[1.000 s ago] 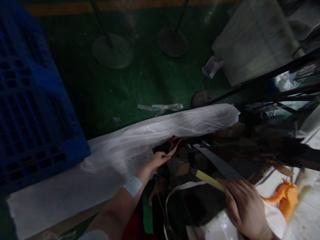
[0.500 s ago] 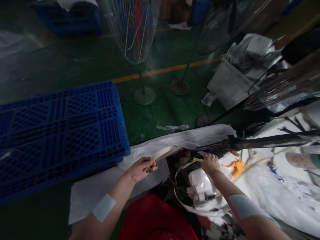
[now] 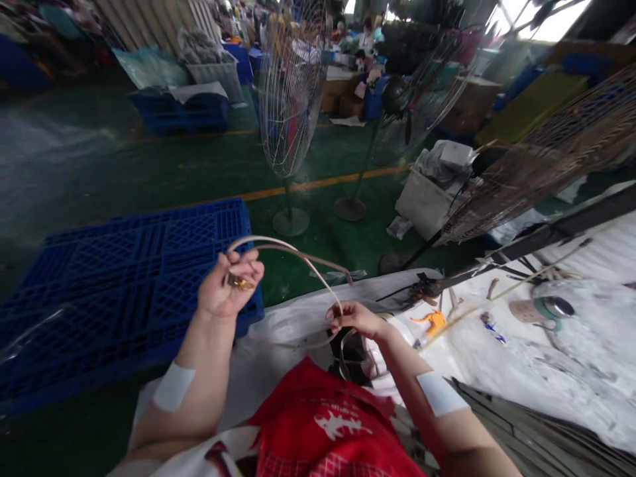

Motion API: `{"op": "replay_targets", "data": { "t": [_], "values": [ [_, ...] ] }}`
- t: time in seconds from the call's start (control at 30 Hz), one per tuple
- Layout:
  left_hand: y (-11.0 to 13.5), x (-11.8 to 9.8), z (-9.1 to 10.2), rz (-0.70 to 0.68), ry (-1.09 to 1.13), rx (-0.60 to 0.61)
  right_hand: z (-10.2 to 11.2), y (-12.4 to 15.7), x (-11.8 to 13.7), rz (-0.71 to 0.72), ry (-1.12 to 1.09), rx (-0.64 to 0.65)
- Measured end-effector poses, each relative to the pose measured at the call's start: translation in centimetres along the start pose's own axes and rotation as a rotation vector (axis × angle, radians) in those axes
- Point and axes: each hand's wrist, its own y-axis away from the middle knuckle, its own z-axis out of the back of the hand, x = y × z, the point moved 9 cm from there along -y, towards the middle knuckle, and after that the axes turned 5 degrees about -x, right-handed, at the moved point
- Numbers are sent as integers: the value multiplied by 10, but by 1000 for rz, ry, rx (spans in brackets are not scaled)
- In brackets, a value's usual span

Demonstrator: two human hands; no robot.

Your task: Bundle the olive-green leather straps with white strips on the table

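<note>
Strung in the air between the left hand [image 3: 226, 290] and the right hand [image 3: 358, 319] as a narrow, flexible strap [image 3: 299, 254], pale cream along one run, brownish along the other. Rises from the left fingers in a smooth arch, crosses over itself near the top, then drops along the cream run to the right fingertips, pinched there. Reaches rightward along the brownish run to a bent-down loose end. Accompanied at the left palm by a small gold-coloured piece [image 3: 242, 284], impossible to tell whether joined.
</note>
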Motion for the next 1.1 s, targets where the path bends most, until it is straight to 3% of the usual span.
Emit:
{"op": "replay_targets", "data": {
  "t": [0.13,0.23,0.33,0.43,0.47,0.53,0.63,0.67,0.77,0.83,0.87,0.93,1.1],
  "values": [
    [-10,-72,-6,-235,8,-71,26,49,-1,-66,-102,9],
    [-7,-111,-3,-433,-288,-200,46,87,-3,-90,-122,-16],
    [-4,-131,-5,-524,-593,-313,63,126,-8,-111,-116,-45],
    [-12,-123,-14,-492,-614,-304,79,165,-12,-116,-122,-107],
    [-16,-110,-18,-448,-587,-281,84,176,-13,-108,-134,-144],
    [-24,-64,-27,-293,-557,-225,91,195,-11,-75,-173,-246],
    [-19,43,-51,-23,-638,-95,94,211,-6,16,-264,-435],
    [-10,84,-63,55,-714,-12,93,213,-5,56,-296,-493],
    [47,209,-106,290,-944,435,83,211,-5,152,-428,-558],
    [92,269,-127,311,-1064,690,77,210,-11,185,-547,-570],
    [113,292,-134,282,-1118,807,76,212,-16,191,-582,-590],
    [139,324,-140,202,-1212,896,78,219,-26,196,-593,-655],
    [164,372,-138,129,-1324,1011,97,251,-44,264,-598,-789]
  ]
}}
